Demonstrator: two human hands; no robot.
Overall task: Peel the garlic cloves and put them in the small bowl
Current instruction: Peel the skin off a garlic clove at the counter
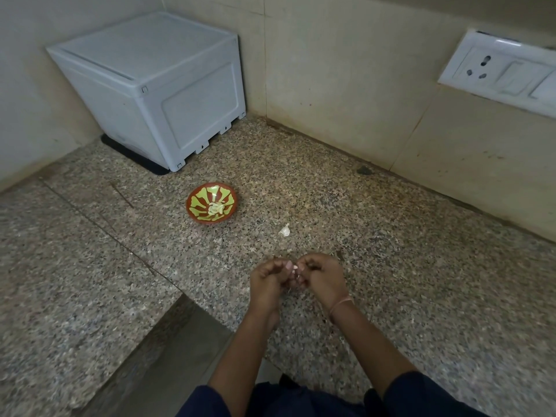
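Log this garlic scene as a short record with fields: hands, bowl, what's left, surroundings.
holding: left hand, right hand both pinch one garlic clove
container: small bowl on the counter, peeled cloves inside
waiting: loose clove on counter, between bowl and hands, touching neither
surroundings: white box in corner, socket panel on wall

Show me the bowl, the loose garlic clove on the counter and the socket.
bowl (197,203): head view, bare inner wall, left side.
garlic clove (284,230): head view, its middle.
socket (480,69): head view, plate between the pin holes.
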